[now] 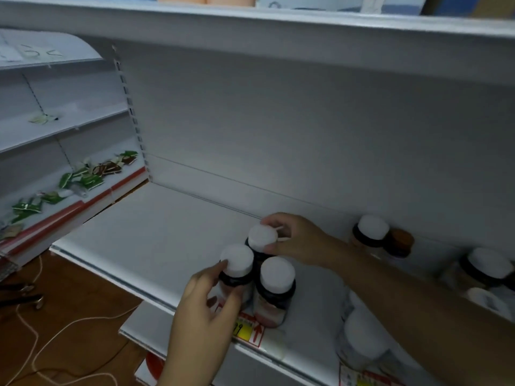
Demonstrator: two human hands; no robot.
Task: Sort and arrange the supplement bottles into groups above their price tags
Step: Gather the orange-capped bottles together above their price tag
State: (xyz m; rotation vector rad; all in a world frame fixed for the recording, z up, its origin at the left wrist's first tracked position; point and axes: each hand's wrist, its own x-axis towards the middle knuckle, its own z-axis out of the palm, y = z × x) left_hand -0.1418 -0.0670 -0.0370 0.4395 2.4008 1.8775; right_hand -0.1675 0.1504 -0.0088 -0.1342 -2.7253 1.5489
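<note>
Three dark supplement bottles with white caps stand clustered on the white shelf (156, 232), just above a yellow and red price tag (248, 328) on the shelf's front edge. My left hand (206, 310) wraps the front-left bottle (237, 263). My right hand (292, 240) pinches the cap of the rear bottle (262, 238). The third bottle (276, 288) stands free at the front right. Further right, a dark bottle (372, 232) stands by the back wall beside an amber one (400, 242). A pale bottle (359, 338) stands under my right forearm, near a second price tag (367, 378).
More white-capped bottles (485, 266) crowd the far right of the shelf. A neighbouring shelf unit on the left holds green and brown sachets (92, 174). White cords (36, 338) and dark tools (25, 295) lie on the brown floor below.
</note>
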